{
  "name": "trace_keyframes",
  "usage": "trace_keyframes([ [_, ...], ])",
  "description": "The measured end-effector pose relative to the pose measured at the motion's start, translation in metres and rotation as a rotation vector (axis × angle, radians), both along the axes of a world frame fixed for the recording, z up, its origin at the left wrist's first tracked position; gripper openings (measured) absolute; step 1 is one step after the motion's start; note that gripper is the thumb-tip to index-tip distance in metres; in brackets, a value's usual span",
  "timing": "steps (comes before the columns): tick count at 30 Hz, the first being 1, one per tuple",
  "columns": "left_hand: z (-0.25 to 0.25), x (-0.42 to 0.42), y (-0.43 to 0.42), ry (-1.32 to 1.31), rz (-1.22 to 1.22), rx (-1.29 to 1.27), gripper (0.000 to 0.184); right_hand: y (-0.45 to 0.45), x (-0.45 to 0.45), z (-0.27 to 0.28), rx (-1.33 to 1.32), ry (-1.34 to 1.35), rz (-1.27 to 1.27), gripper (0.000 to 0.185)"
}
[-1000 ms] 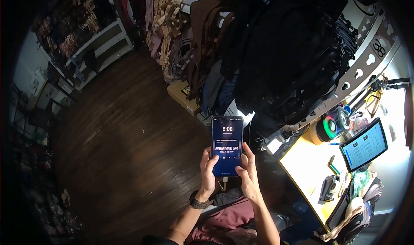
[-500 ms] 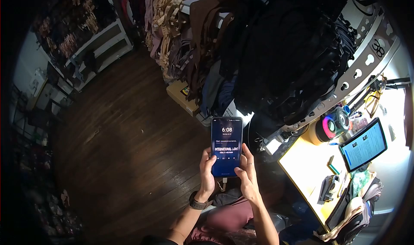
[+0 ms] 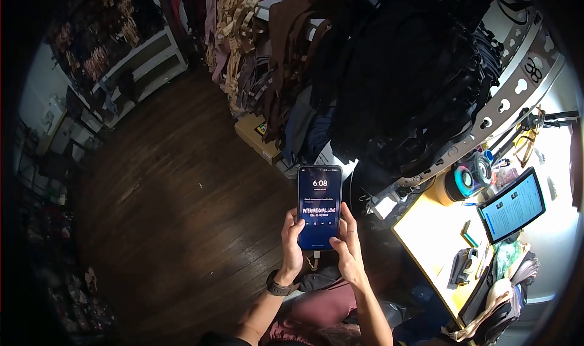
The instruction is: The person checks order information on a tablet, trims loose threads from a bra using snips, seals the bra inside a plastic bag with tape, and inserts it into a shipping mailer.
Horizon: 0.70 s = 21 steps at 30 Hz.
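A smartphone [image 3: 319, 191] is held upright between both hands, its lit screen facing me with the time 6:08 and a music player titled "International Love". My left hand [image 3: 292, 242] grips its left edge, the thumb at the side of the screen. My right hand [image 3: 347, 248] wraps its right edge, with the thumb near the lower right of the screen. A white cable plug [image 3: 316, 255] shows just under the phone. On my left wrist sits a dark wristwatch or band [image 3: 279, 284].
To the right, a brightly lit yellow-edged table [image 3: 420, 239] carries a tablet [image 3: 514, 204], a round speaker [image 3: 467, 178] and a stapler-like tool [image 3: 464, 267]. Dark fabric [image 3: 401, 78] is heaped ahead beside a perforated metal rail [image 3: 505, 105]. A cardboard box [image 3: 258, 140] rests near the wooden floor [image 3: 176, 200].
The speaker's glowing ring has turned from pink to blue. Both hands and the phone have hardly moved.
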State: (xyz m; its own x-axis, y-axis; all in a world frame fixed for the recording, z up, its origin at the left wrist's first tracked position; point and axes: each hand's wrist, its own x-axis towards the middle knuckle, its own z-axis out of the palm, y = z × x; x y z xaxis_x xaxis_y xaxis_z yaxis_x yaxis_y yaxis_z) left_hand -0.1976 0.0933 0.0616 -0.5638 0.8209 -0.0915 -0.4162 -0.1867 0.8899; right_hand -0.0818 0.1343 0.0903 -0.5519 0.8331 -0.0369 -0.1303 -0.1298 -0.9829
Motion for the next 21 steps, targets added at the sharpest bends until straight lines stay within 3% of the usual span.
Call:
trace_keyframes([
  [13,0.001,0.000,0.002,-0.011,0.017,0.014,0.032,0.003,0.002,-0.001,0.000,-0.012,0.018,0.073],
  [18,-0.003,-0.005,0.002,-0.033,-0.048,0.050,0.035,0.020,0.017,0.025,0.292,-0.126,-0.114,0.072],
  [21,-0.002,-0.010,0.002,-0.102,-0.087,0.102,0.053,0.038,0.040,0.055,0.614,-0.074,-0.299,0.063],
])
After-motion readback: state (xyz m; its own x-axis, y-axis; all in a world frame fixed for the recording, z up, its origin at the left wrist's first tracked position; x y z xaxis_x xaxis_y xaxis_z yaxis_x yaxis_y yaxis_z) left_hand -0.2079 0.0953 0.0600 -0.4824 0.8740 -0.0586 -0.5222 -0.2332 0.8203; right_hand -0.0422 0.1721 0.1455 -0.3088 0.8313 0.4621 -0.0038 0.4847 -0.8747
